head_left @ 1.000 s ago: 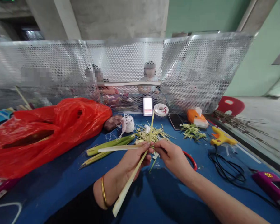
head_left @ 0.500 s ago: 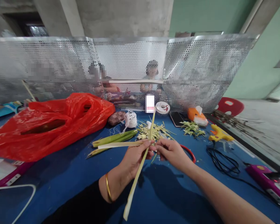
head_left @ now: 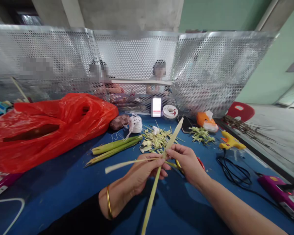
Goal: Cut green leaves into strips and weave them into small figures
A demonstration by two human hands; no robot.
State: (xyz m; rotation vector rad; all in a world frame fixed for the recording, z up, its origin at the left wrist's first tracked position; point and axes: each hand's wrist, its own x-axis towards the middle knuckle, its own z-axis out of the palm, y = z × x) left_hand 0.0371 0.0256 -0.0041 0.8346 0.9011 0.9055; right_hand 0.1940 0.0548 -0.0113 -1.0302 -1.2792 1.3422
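My left hand (head_left: 143, 171), with a gold bangle at the wrist, pinches pale green leaf strips where they cross. One long strip (head_left: 152, 199) runs down toward the table's near edge, and another strip (head_left: 120, 165) sticks out to the left. My right hand (head_left: 187, 160) is closed, its thumb and fingers on the broad leaf end (head_left: 174, 133) that points up and right. The fingertips of both hands nearly meet at the crossing. Partly hidden behind my right hand is a red curved object (head_left: 201, 164). Leaf scraps (head_left: 156, 138) lie just beyond the hands.
Green leaf bundles (head_left: 115, 148), white string (head_left: 135, 124) and a red plastic bag (head_left: 63, 114) lie left. A ribbon spool (head_left: 170, 112), phone (head_left: 185, 124), tissue pack (head_left: 207, 122), yellow glue gun (head_left: 231, 141) and purple power strip (head_left: 281, 194) are right. Perforated panels (head_left: 137, 49) stand behind; people sit beyond.
The upper leaf end has swung right and shows its broad side. My right hand has moved up along it. The left-hand strip tilts lower, and the view has shifted slightly.
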